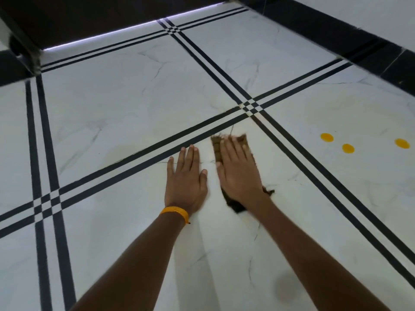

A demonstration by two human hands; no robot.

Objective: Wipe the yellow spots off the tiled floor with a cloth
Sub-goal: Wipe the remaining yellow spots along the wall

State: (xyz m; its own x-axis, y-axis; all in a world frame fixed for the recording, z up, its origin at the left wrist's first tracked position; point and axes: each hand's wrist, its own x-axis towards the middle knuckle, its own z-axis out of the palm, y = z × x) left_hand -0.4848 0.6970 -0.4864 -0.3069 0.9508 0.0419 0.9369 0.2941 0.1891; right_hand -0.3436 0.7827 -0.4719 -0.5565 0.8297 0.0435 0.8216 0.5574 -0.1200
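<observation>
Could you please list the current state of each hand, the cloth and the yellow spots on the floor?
left hand: flat on the tile, fingers spread, holding nothing.
right hand: open, pressing flat on the cloth.
brown cloth: flattened under the right hand, frayed ends showing.
yellow spots: three, unwiped, on the tile right of the cloth.

Glossy white marble-look floor tiles (116, 97) crossed by paired black stripes (208, 61). A black skirting (350, 39) edges the pale wall, and a bright light strip (125, 30) glows beneath dark furniture (89, 14).

Cloth (242, 173) mostly hidden under blurred right hand (239, 169); forearms cut off below.
</observation>
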